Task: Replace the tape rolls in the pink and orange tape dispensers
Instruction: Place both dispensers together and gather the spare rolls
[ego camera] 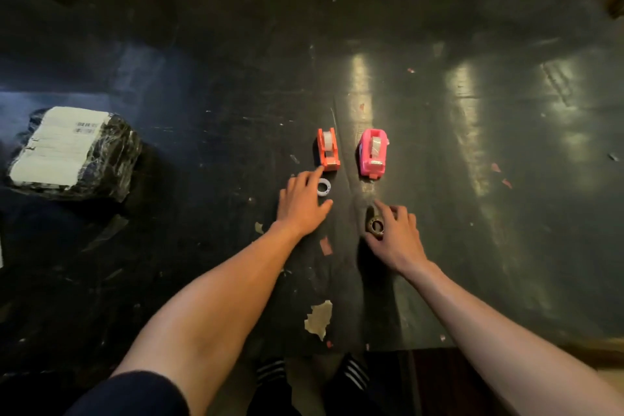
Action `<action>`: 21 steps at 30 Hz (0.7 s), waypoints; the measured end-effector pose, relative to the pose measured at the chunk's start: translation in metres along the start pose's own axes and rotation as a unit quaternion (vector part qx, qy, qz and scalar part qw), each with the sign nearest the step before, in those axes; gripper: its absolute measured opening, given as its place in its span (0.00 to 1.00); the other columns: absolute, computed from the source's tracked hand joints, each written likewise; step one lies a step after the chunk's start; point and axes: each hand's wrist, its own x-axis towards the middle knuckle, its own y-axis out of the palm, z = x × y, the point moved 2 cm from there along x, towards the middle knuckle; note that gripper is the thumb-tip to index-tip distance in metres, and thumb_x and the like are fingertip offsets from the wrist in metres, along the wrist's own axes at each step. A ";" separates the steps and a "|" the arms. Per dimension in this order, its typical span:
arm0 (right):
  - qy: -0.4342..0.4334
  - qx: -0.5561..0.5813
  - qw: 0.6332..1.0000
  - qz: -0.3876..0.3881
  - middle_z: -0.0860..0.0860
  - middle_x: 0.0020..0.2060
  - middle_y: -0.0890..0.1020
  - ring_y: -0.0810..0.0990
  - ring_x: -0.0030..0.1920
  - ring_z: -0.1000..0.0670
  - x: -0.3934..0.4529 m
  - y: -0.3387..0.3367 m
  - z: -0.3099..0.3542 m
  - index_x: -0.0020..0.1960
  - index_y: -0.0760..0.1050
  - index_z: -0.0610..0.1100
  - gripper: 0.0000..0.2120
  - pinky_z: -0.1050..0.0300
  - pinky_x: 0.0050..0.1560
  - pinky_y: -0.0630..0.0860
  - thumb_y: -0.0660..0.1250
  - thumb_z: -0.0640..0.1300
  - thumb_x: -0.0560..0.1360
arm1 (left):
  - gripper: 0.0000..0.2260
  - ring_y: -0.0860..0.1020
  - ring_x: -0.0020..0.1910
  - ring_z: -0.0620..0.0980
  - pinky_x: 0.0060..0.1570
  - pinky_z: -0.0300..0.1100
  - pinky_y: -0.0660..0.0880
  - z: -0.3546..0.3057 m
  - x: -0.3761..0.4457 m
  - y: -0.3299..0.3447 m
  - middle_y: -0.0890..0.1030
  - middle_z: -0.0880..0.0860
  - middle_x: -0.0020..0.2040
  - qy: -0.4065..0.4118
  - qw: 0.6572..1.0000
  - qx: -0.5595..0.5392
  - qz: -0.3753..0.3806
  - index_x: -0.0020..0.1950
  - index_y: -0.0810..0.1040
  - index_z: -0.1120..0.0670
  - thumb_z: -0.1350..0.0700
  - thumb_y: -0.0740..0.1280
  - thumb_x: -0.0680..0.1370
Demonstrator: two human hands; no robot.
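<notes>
Orange dispenser (327,148) and pink dispenser (372,152) sit side by side mid-table (202,78), apart, each with a roll loaded. Left hand (300,203) lies flat and open, index tip touching the orange dispenser's near corner; a white tape roll (325,187) lies on the table just beside the fingers, not gripped. Right hand (396,230) curls over a dark tape roll (374,224) near the pink dispenser, fingers around its rim. Wrapped parcel (72,152) with a label sits far left, well apart. Torn tape scraps (319,317) stuck to the near table edge.
</notes>
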 end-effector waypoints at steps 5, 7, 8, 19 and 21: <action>-0.065 -0.004 0.998 -0.003 0.45 0.58 0.72 0.71 0.60 0.40 0.008 0.006 0.010 0.65 0.73 0.48 0.17 0.47 0.60 0.73 0.67 0.45 0.77 | 0.20 0.72 0.64 0.54 0.60 0.51 0.75 0.003 0.012 0.002 0.75 0.53 0.64 -0.020 0.999 -0.009 -0.033 0.66 0.73 0.49 0.50 0.72 0.76; -0.092 -0.003 0.996 0.002 0.46 0.57 0.73 0.73 0.59 0.42 0.015 0.012 0.028 0.64 0.73 0.49 0.17 0.48 0.58 0.74 0.68 0.47 0.76 | 0.19 0.73 0.63 0.53 0.59 0.49 0.75 0.018 0.009 -0.003 0.76 0.53 0.63 -0.029 0.998 -0.024 -0.041 0.66 0.74 0.50 0.51 0.72 0.76; -0.109 -0.003 0.994 0.008 0.47 0.57 0.73 0.75 0.58 0.42 0.019 0.016 0.041 0.64 0.73 0.50 0.17 0.48 0.56 0.75 0.68 0.48 0.76 | 0.19 0.73 0.63 0.53 0.59 0.48 0.75 0.027 0.008 -0.007 0.76 0.53 0.63 -0.038 0.998 -0.028 -0.047 0.66 0.74 0.50 0.51 0.72 0.76; -0.174 0.035 0.984 0.025 0.44 0.63 0.70 0.79 0.58 0.41 0.116 0.025 0.176 0.69 0.71 0.49 0.22 0.48 0.58 0.76 0.67 0.40 0.76 | 0.18 0.79 0.58 0.52 0.51 0.45 0.77 0.118 0.036 -0.078 0.80 0.52 0.58 -0.148 0.979 -0.073 -0.123 0.62 0.73 0.48 0.57 0.74 0.75; -0.147 0.006 0.989 0.035 0.43 0.65 0.70 0.78 0.61 0.39 0.130 0.023 0.182 0.70 0.71 0.48 0.23 0.45 0.60 0.76 0.68 0.38 0.76 | 0.19 0.79 0.59 0.53 0.52 0.47 0.77 0.117 0.042 -0.078 0.80 0.52 0.59 -0.149 0.979 -0.069 -0.119 0.64 0.73 0.48 0.56 0.74 0.75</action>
